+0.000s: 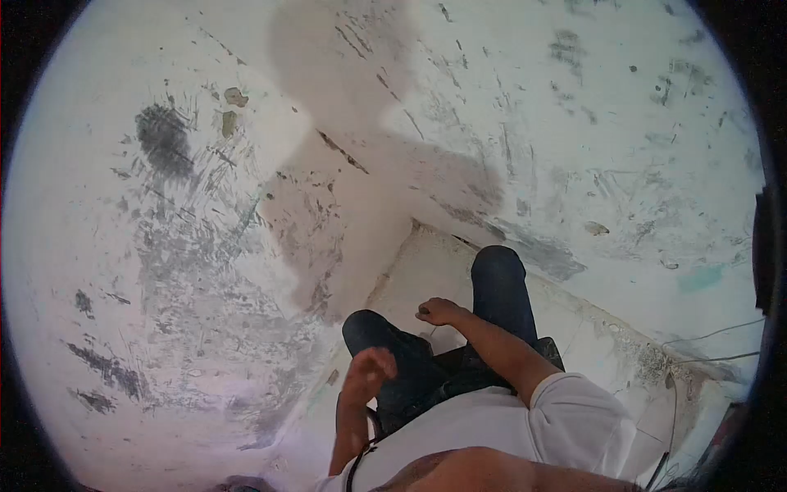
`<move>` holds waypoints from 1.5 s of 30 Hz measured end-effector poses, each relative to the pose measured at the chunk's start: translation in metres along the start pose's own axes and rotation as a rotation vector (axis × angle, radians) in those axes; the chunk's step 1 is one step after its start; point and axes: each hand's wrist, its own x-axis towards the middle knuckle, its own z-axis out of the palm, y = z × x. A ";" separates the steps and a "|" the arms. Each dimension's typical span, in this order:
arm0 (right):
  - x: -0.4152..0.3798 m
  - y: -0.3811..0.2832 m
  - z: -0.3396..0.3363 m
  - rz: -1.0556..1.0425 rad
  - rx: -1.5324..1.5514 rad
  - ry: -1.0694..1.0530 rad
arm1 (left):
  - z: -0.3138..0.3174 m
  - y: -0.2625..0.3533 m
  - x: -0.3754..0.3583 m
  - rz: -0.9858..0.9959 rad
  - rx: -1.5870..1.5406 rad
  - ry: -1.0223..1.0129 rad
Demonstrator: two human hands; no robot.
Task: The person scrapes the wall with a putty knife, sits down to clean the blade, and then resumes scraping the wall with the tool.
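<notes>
My left hand (pixel 370 369) is raised over my left thigh, close to the dark trousers (pixel 410 369). It is blurred, its fingers look partly curled, and no object shows in it. Between my knees, my right hand (pixel 441 312) is closed, with the fingers bent toward the palm. A small dark spot shows at its fingertips, too small to name. Beyond the knees, the scuffed white walls (pixel 221 287) meet in a corner above the pale tiled floor (pixel 426 271).
Shadows of a head and arms fall across the walls. Along the right wall's base runs a crumbling, stained edge (pixel 611 328). Thin cables (pixel 717 358) stand out at the right. A dark object (pixel 764 250) is at the far right edge.
</notes>
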 end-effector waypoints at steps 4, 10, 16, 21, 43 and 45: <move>-0.003 -0.002 -0.010 -0.036 0.008 -0.013 | 0.046 0.068 -0.021 -0.169 -0.058 -0.518; -0.002 -0.010 -0.009 0.004 -0.032 -0.067 | 0.050 0.097 -0.020 -0.265 0.130 -0.555; 0.000 -0.015 -0.005 -0.002 0.007 -0.219 | 0.048 0.086 0.021 0.230 -0.100 -0.488; -0.004 -0.020 -0.013 0.083 0.025 -0.158 | 0.038 0.072 0.080 0.419 -0.238 -0.609; 0.013 -0.011 0.014 0.071 0.030 0.150 | 0.025 0.038 0.045 0.252 -0.230 -0.541; 0.004 -0.008 0.017 0.052 -0.011 0.155 | 0.018 0.041 0.043 0.263 0.035 -0.305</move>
